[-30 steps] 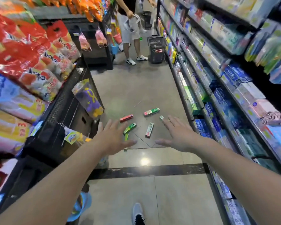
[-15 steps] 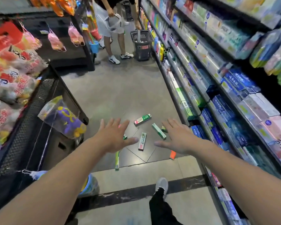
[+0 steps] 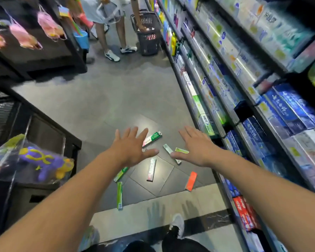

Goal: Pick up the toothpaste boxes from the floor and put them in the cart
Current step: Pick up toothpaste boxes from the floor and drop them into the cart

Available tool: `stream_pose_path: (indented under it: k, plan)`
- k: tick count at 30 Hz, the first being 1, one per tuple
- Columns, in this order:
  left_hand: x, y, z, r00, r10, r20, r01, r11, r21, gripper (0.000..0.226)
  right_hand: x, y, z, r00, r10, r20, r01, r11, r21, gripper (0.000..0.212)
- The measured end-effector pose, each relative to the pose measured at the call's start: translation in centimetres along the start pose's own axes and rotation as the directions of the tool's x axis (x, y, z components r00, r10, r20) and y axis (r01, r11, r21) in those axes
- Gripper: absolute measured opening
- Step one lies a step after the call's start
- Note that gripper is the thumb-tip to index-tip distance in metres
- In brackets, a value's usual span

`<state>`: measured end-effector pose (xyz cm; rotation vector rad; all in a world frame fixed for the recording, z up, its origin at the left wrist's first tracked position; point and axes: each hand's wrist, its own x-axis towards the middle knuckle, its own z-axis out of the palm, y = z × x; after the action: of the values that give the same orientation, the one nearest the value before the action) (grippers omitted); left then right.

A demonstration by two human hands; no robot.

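Several toothpaste boxes lie scattered on the grey aisle floor in the head view: a green-and-white box [image 3: 152, 138], a white-and-red box [image 3: 151, 170], an orange box [image 3: 191, 181], a long green box [image 3: 119, 195], another green box [image 3: 121, 174] and a pale green one [image 3: 181, 150]. My left hand [image 3: 130, 147] hovers above them, palm down, fingers spread, holding nothing. My right hand [image 3: 195, 146] is stretched out beside it, also empty with fingers apart. A dark wheeled basket cart [image 3: 147, 32] stands far up the aisle.
Shelves of boxed goods [image 3: 244, 91] line the right side. A dark display stand with a bagged toy [image 3: 38, 162] is on the left. A person's legs [image 3: 113, 39] stand by the cart. My shoe [image 3: 177, 224] is at the bottom.
I have stepped closer: the boxes now lie right under my hands, the snack racks slid out of view, and the orange box has appeared on the right. Both hands stay spread and empty.
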<state>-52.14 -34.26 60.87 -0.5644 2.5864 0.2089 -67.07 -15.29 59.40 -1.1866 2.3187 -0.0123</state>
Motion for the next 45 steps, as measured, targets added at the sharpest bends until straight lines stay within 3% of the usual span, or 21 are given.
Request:
stream_pose_path:
  k: [7,14,19,34,39,45]
  plan:
    - [10.4,1.5,0.1,0.989,0.143,0.037,-0.143,0.990,-0.003,0.095,3.8,5.8,0.4,0.983,0.177,0.040,-0.179,0.982,0.062,0.110]
    - [20.0,2.6,7.0,0.964,0.257,0.069,-0.262,0.963,0.069,0.096,8.4,10.5,7.1,0.942,0.324,0.090,-0.334,0.932,0.141,0.110]
    - [26.2,2.4,18.1,0.962,0.250,0.111,-0.254,0.967,0.023,0.093,12.6,13.0,17.4,0.920,0.378,0.106,-0.392,0.903,0.176,0.106]
    - [46.7,-3.9,57.9,0.968,0.077,0.240,-0.089,0.995,0.040,0.092,29.5,25.0,57.7,0.762,0.618,0.195,-0.646,0.701,0.302,0.107]
    - [51.1,-4.8,64.7,0.976,0.025,0.218,-0.020,0.999,-0.026,0.094,33.0,27.9,65.7,0.683,0.696,0.223,-0.728,0.620,0.293,0.116]
    - [52.8,-4.2,67.8,0.981,-0.056,0.186,0.060,0.998,-0.014,0.094,35.1,28.7,70.4,0.571,0.782,0.250,-0.814,0.500,0.295,0.120]
